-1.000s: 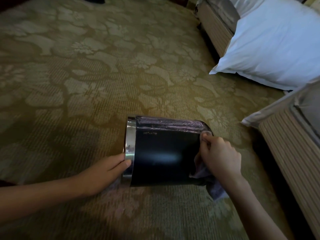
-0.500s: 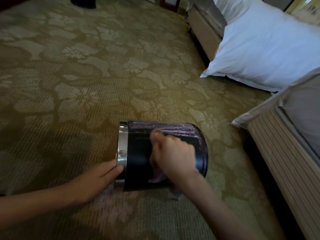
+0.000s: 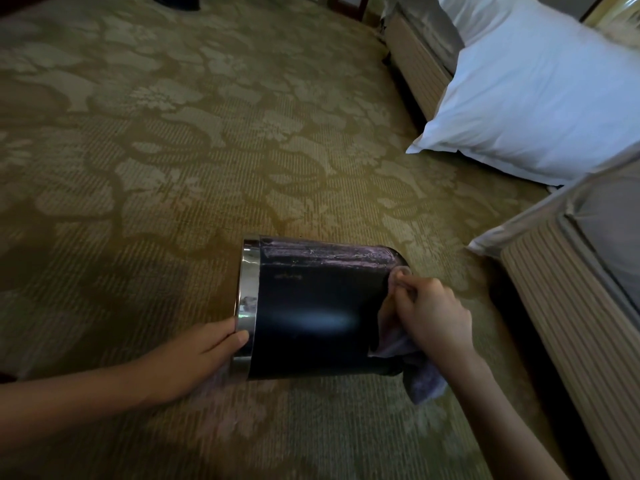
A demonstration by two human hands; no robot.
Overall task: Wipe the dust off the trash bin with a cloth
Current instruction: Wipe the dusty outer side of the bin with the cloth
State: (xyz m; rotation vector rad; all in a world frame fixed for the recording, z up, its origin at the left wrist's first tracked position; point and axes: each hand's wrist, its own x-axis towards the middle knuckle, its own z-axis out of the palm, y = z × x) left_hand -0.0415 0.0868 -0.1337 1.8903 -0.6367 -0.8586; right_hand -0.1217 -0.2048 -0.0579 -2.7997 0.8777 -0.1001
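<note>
A dark, glossy trash bin (image 3: 311, 306) with a chrome rim lies on its side on the carpet, rim to the left. My left hand (image 3: 204, 355) presses against the chrome rim at the bin's near left edge. My right hand (image 3: 429, 313) is closed on a greyish-purple cloth (image 3: 420, 379) and holds it against the bin's right end, near the base. Part of the cloth hangs down past the bin onto the carpet. Pale dust streaks show along the bin's upper side.
Patterned olive carpet (image 3: 173, 168) spreads left and behind. A striped bed base (image 3: 568, 327) stands close on the right. A white pillow (image 3: 540, 98) lies on the floor further back, against another bed base. A dark object (image 3: 175, 0) sits at the top edge.
My right hand slid with the cloth from the right end to the bin's middle, then back to the right end. My left hand stayed on the rim.
</note>
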